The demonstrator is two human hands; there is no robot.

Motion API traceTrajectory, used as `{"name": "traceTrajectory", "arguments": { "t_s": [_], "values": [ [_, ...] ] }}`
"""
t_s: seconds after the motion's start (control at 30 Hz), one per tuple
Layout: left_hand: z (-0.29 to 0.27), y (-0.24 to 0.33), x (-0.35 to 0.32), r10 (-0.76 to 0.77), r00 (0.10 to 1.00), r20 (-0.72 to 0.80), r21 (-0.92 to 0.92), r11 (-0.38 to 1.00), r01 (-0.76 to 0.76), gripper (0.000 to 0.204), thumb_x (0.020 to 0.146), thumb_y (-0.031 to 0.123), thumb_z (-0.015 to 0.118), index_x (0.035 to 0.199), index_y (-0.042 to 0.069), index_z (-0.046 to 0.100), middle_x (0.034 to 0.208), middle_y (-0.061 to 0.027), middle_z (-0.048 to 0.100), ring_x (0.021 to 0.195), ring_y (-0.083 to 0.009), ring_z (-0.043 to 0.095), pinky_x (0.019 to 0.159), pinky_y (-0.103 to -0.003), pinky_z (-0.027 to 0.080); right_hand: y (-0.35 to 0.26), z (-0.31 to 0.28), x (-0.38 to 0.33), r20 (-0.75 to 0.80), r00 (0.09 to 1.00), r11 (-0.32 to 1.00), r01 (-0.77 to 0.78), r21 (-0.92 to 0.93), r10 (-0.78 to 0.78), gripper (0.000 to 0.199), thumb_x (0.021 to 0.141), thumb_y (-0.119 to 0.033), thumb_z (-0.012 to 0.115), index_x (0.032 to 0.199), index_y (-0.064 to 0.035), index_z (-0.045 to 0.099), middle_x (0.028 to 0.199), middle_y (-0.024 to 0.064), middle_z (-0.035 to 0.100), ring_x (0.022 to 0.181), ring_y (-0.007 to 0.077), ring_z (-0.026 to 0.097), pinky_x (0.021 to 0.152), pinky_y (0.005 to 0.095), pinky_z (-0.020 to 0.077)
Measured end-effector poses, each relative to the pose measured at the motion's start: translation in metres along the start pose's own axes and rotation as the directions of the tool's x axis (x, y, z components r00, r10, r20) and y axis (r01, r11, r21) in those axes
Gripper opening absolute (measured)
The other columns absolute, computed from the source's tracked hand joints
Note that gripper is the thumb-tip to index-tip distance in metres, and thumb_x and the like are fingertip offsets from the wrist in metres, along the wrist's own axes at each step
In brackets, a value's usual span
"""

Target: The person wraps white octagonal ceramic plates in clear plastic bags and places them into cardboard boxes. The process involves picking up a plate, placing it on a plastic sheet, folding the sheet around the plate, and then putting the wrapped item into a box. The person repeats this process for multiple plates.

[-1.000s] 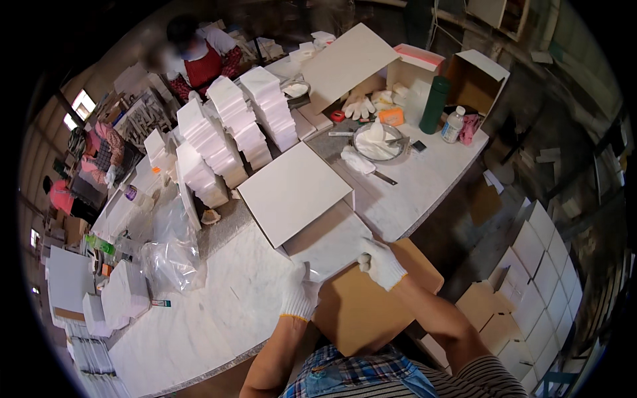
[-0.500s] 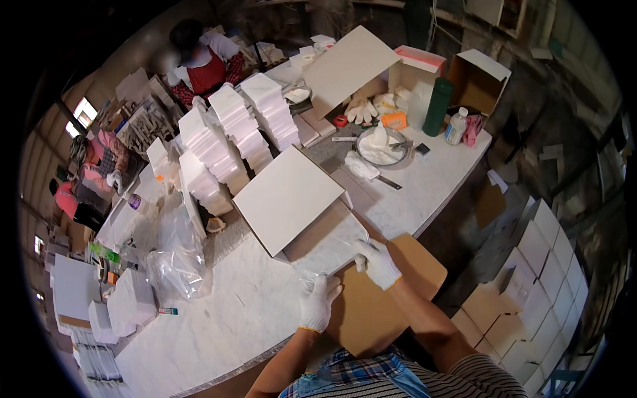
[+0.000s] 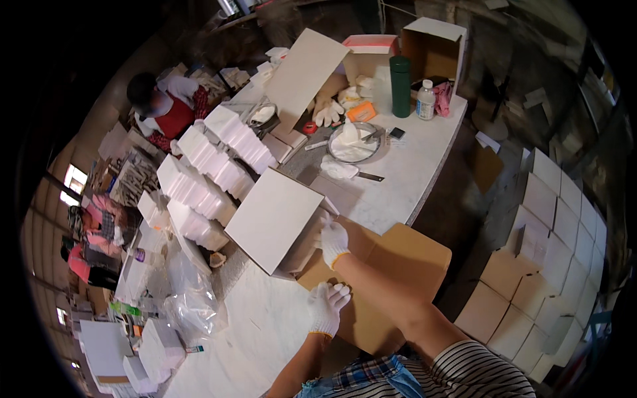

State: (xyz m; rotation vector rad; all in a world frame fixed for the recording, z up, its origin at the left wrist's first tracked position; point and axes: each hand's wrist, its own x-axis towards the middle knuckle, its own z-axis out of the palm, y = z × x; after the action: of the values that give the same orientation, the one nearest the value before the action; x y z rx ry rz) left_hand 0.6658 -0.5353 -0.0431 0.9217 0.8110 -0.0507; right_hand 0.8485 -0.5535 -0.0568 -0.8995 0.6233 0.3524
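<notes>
A white cardboard box (image 3: 275, 219) lies on its side on the table, its brown inner flap (image 3: 411, 259) folded out toward me. My right hand (image 3: 335, 244), in a white knit glove, reaches to the box's mouth with fingers stretched forward against the end of a pale flat slab (image 3: 306, 249). Most of that slab is hidden inside the box. My left hand (image 3: 325, 308), gloved the same way, hovers over the flap's near left edge. Its fingers are loosely bent and apart, with nothing in them.
Stacks of white slabs (image 3: 206, 156) stand behind the box. Beyond it are a bowl of white paste (image 3: 355, 142), a scraper (image 3: 370, 176), a green flask (image 3: 400, 86) and a bottle (image 3: 425, 99). Clear plastic (image 3: 192, 298) lies left. White boxes (image 3: 531, 259) are stacked right. Co-workers (image 3: 172, 109) work at the far left.
The slab that stuck out of the box has gone in. My right hand has moved forward to the box's mouth. My left hand has come off the slab's end.
</notes>
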Motion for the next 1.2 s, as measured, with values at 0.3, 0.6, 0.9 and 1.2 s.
{"name": "traceTrajectory", "arguments": {
  "t_s": [0.3,0.6,0.9,1.2],
  "values": [
    [0.001,0.005,-0.001,0.031,0.999,0.035,-0.050,0.998,-0.029,0.026,0.104,0.025,0.053,0.120,0.004,0.048,0.108,-0.0178,0.066,0.097,-0.0348,0.069,0.087,-0.047,0.059,-0.038,-0.006,-0.025,0.220,0.975,0.980,0.024,-0.196,0.020,0.040,0.095,-0.013,0.064,0.128,-0.0005,0.045,0.102,0.0186,0.066,0.077,0.0288,0.070,0.061,0.0419,0.0610],
    [0.006,-0.005,-0.008,0.229,0.969,0.097,0.114,0.964,-0.239,0.025,0.101,0.027,0.061,0.111,0.006,0.053,0.106,-0.0153,0.066,0.096,-0.0297,0.070,0.083,-0.041,0.060,-0.080,-0.120,-0.087,0.481,0.584,-0.299,0.384,-0.873,-0.654,0.067,0.090,-0.046,0.063,0.144,-0.0091,0.050,0.128,0.0166,0.064,0.115,0.0381,0.062,0.100,0.0481,0.0462],
    [0.014,0.005,-0.030,0.434,0.885,0.172,0.510,0.729,-0.457,0.018,0.097,0.020,0.062,0.106,0.005,0.059,0.094,-0.0071,0.064,0.079,-0.0154,0.064,0.067,-0.030,0.053,-0.138,-0.220,-0.084,0.342,0.851,-0.210,0.278,-0.937,-0.399,0.043,0.092,-0.048,0.060,0.104,-0.0066,0.065,0.099,0.0172,0.073,0.095,0.0382,0.069,0.080,0.0489,0.0529],
    [-0.020,0.045,0.000,0.638,0.704,0.313,0.881,0.083,-0.466,0.025,0.092,0.028,0.068,0.092,0.004,0.064,0.081,-0.0161,0.067,0.072,-0.0306,0.065,0.070,-0.043,0.052,-0.064,-0.205,-0.148,0.395,0.918,0.053,0.397,-0.916,-0.046,0.044,0.095,-0.047,0.054,0.106,-0.0052,0.064,0.103,0.0212,0.071,0.099,0.0424,0.067,0.084,0.0512,0.0512]
  ]
}}
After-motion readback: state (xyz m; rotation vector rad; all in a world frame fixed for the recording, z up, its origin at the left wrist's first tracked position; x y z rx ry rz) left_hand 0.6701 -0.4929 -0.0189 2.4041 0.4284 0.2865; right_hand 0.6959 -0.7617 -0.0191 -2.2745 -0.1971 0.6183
